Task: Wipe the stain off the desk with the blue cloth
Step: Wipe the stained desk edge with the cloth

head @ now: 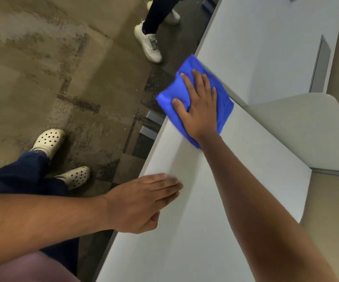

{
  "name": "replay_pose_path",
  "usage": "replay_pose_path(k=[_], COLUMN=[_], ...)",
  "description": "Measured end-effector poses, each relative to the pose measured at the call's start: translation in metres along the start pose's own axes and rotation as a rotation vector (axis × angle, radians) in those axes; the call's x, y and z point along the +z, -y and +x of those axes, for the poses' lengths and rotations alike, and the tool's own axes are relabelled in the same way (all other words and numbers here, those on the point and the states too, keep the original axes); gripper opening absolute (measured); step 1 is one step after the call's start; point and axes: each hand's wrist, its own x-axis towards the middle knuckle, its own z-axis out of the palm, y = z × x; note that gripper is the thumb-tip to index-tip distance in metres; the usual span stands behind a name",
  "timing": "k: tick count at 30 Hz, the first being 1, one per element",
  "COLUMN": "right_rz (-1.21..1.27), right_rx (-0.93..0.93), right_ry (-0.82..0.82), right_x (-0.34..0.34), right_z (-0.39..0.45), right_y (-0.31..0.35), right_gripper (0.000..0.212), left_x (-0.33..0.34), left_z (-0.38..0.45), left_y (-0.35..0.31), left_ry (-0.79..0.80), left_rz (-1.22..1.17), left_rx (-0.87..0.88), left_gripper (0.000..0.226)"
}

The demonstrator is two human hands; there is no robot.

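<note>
The blue cloth (221, 98) lies bunched on the white desk (235, 180), at its left edge, with one corner hanging past the edge. My right hand (199, 106) presses flat on top of the cloth, fingers spread. My left hand (144, 200) rests flat on the desk's near left edge, fingers together, holding nothing. No stain shows on the bare desk surface; whatever is under the cloth is hidden.
A second white desk (266, 37) continues beyond the cloth. A low white partition (307, 123) rises at the right. On the carpet to the left stand my feet in cream clogs (48, 141) and another person's white sneaker (148, 43).
</note>
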Motion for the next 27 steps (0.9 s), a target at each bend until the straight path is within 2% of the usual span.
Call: replay_pose_path(k=[4, 8, 12, 15, 19, 23, 27], right_rz=[-0.019, 0.094, 0.133, 0.146, 0.018, -0.001, 0.000], right_rx=[-0.253, -0.274, -0.104, 0.164, 0.469, 0.489, 0.457], right_ry=[0.041, -0.004, -0.031, -0.077, -0.032, 0.012, 0.028], right_x=[-0.004, -0.006, -0.002, -0.001, 0.008, 0.011, 0.012], right_z=[0.027, 0.040, 0.034, 0.022, -0.006, -0.042, -0.080], right_y=[0.003, -0.010, -0.010, -0.009, 0.006, 0.027, 0.041], right_gripper=[0.047, 0.032, 0.044, 0.066, 0.087, 0.095, 0.094], left_x=[0.000, 0.000, 0.001, 0.003, 0.007, -0.001, -0.022], left_z=[0.000, -0.001, 0.000, 0.001, 0.002, 0.003, -0.010], left_y=[-0.001, 0.001, 0.002, 0.002, 0.004, 0.002, 0.009], left_ry=[-0.016, -0.009, 0.020, 0.012, -0.004, 0.001, -0.051], left_rz=[0.036, 0.044, 0.032, 0.038, 0.055, 0.081, -0.053], left_rx=[0.002, 0.008, 0.002, -0.002, 0.006, 0.027, 0.103], left_gripper=[0.066, 0.066, 0.068, 0.068, 0.070, 0.068, 0.037])
